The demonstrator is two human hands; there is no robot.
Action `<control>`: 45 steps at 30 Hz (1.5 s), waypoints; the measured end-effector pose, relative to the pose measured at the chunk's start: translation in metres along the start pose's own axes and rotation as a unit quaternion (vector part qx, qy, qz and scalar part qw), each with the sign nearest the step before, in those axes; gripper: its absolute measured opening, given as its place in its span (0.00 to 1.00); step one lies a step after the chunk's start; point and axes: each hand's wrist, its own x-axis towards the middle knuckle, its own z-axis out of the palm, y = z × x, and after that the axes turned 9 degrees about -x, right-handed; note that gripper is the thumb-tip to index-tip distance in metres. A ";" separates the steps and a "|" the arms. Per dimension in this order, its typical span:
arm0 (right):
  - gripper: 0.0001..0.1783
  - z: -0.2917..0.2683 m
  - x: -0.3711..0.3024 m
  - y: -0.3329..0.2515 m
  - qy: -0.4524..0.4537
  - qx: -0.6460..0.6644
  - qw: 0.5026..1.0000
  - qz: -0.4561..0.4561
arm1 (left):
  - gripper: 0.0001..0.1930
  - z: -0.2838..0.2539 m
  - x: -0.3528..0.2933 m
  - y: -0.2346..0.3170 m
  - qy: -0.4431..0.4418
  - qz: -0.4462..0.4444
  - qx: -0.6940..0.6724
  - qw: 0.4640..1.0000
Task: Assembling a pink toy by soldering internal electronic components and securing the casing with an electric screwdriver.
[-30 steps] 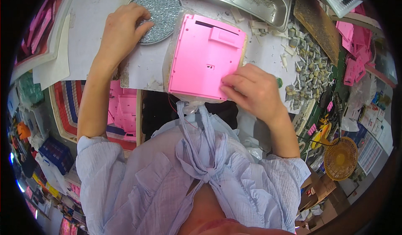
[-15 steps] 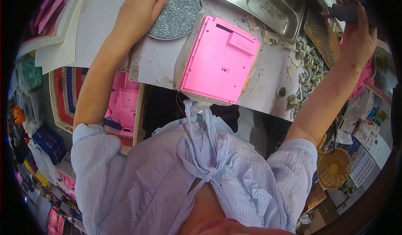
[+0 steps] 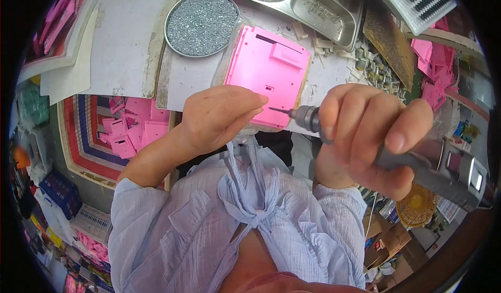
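My right hand [image 3: 365, 133] is wrapped round a dark grey electric screwdriver [image 3: 436, 173], its thin bit pointing left over the near part of a pink plastic housing [image 3: 255, 68]. The housing lies flat on the bench with clear film beneath it and shows small holes, a slot and a raised block. Close to the bit's tip, my left hand [image 3: 216, 116] has thumb and fingertips pressed together over the housing's near edge. Whatever they pinch is too small or hidden. Beyond it stands a round metal dish [image 3: 167, 34] full of small silvery screws [image 3: 202, 24].
A steel compartment tray [image 3: 295, 19] with small metal parts stands at the back. Several small parts [image 3: 378, 66] lie to the right, beside a brown board [image 3: 389, 50]. Pink pieces [image 3: 138, 126] fill a striped-lined box [image 3: 78, 136] at left; more pink pieces [image 3: 438, 68] lie far right.
My left hand has moved from the screw dish toward me, to the housing's near edge. My right hand has brought the screwdriver down from the upper right to the housing.
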 end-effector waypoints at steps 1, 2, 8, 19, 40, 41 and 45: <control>0.18 0.007 -0.002 -0.001 0.016 0.001 1.000 -0.007 | 0.16 0.000 0.001 0.002 -0.005 0.003 0.002 1.000; 0.18 0.008 -0.004 -0.002 0.016 0.000 1.000 -0.002 | 0.16 0.000 0.002 0.004 -0.010 0.005 0.004 1.000; 0.18 0.013 -0.006 0.002 0.026 0.006 1.000 0.009 | 0.17 0.003 0.001 -0.003 -0.017 0.060 0.002 0.998; 0.16 0.012 -0.022 -0.006 0.102 -0.031 0.992 0.063 | 0.16 -0.018 0.015 0.003 -0.068 -0.017 0.009 0.997; 0.19 -0.008 -0.078 -0.023 0.214 -0.047 0.972 0.087 | 0.15 0.009 0.057 -0.051 -0.299 0.115 0.051 0.946; 0.19 -0.008 -0.078 -0.022 0.214 -0.046 0.972 0.088 | 0.16 0.009 0.056 -0.052 -0.301 0.110 0.053 0.946; 0.17 -0.011 -0.082 -0.017 0.187 0.022 0.979 0.075 | 0.14 0.011 0.053 -0.051 -0.294 0.078 0.052 0.951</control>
